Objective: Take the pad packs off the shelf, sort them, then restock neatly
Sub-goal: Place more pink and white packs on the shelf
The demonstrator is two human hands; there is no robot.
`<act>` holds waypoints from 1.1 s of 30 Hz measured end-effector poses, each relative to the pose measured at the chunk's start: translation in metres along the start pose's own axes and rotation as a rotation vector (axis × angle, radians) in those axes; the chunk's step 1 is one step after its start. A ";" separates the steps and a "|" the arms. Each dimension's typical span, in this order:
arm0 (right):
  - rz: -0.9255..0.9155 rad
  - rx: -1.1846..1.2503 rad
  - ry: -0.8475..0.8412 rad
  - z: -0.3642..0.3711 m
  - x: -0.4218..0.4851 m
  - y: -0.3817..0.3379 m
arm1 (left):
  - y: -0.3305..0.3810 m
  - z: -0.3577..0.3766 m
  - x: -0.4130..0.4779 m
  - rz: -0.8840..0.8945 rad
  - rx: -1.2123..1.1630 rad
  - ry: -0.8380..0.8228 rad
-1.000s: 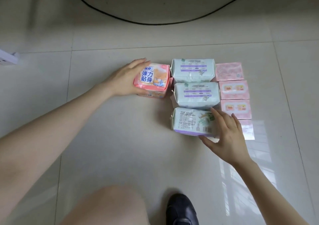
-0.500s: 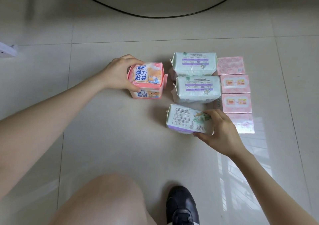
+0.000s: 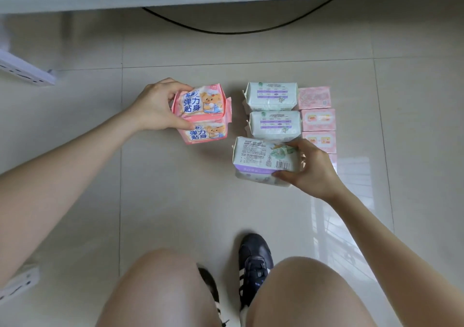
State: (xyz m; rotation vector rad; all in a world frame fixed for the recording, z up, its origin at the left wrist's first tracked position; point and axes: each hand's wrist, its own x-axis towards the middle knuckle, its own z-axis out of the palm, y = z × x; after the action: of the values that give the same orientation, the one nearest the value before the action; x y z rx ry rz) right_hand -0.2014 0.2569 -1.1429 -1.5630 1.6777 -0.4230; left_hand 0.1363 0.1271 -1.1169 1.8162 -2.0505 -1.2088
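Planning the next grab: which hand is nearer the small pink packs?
Right. The right hand, gripping a mint pack, sits beside the small pink packs; the left hand grips a bear pack farther left.

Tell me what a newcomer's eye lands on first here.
The two hands stand out: the left hand grips the upper pink bear pack at centre left, the right hand grips a mint-and-purple pack at centre. Beyond that pack, two mint packs and a column of small pink packs lie in neat rows on the tiled floor.
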 end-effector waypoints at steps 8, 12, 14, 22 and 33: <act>0.075 0.087 -0.007 -0.095 -0.038 -0.109 | 0.080 -0.099 -0.074 -0.048 -0.042 0.020; 0.081 0.133 -0.022 -0.154 -0.064 -0.172 | 0.135 -0.159 -0.117 -0.046 -0.075 0.018; 0.082 0.150 -0.030 -0.175 -0.073 -0.195 | 0.156 -0.179 -0.133 -0.039 -0.095 0.020; 0.010 0.169 -0.060 -0.292 -0.117 -0.327 | 0.271 -0.303 -0.221 -0.005 -0.119 0.051; -0.189 0.172 -0.028 -0.421 -0.197 -0.491 | 0.393 -0.449 -0.343 0.078 -0.127 0.133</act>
State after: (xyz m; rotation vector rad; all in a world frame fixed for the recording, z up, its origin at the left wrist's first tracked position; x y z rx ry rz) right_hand -0.1848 0.2412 -0.4669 -1.5970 1.4377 -0.6234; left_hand 0.1868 0.2015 -0.4345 1.6952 -1.9078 -1.1373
